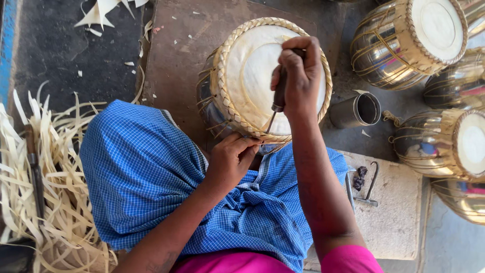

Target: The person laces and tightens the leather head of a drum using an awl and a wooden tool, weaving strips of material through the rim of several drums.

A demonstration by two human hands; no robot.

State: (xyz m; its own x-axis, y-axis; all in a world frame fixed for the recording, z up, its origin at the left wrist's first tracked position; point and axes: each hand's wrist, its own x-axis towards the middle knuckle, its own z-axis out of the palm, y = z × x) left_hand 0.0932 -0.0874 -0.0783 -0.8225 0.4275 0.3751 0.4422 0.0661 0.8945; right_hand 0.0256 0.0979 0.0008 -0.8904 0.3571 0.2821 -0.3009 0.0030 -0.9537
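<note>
Blue checked cloth [146, 177] is spread over the lap, just below the round metal drum with a pale skin head and woven strap rim [252, 65], which is propped against the knees. A dark-handled pointed tool [277, 98] is gripped in the closed right hand [299, 73] over the drum's head. The drum's near rim is pinched by the left hand [231, 159]. Right of the drum lies a small metal cylinder [356, 110], with more shiny drums [404, 43] beyond. Pale strips [55, 202] are heaped at far left.

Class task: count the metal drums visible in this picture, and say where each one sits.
6: one being worked on; five right: top, top corner, upper edge, middle, bottom. Others may lie out of frame.
</note>
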